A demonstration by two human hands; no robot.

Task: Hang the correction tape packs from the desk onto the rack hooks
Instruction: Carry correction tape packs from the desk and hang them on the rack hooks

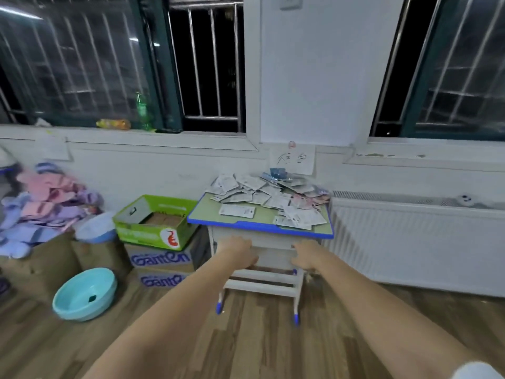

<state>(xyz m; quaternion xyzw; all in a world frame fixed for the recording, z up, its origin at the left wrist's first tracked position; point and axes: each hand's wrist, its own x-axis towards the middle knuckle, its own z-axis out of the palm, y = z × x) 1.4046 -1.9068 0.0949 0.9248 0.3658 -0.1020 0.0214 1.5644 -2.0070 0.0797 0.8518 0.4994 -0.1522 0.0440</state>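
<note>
Packs (270,199) heaped on desk (246,218), none hung. Left hand (239,251), right hand (307,257) below desk edge, fingers relaxed, empty. Better lift one pack by hang hole.

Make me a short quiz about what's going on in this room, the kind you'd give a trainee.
1. True or false: the correction tape packs lie in a loose pile on the desk.
2. What stands right of the desk? A) a radiator B) a green box C) a blue basin
3. Fill in: neither the left hand nor the right hand holds a ____ yet.

Key
1. True; most are heaped toward the back of the desk.
2. A; the white radiator is on that side, while the green box and blue basin are on the left.
3. Pack; both hands reach toward the desk with nothing in their fingers. No rack is in view.
</note>
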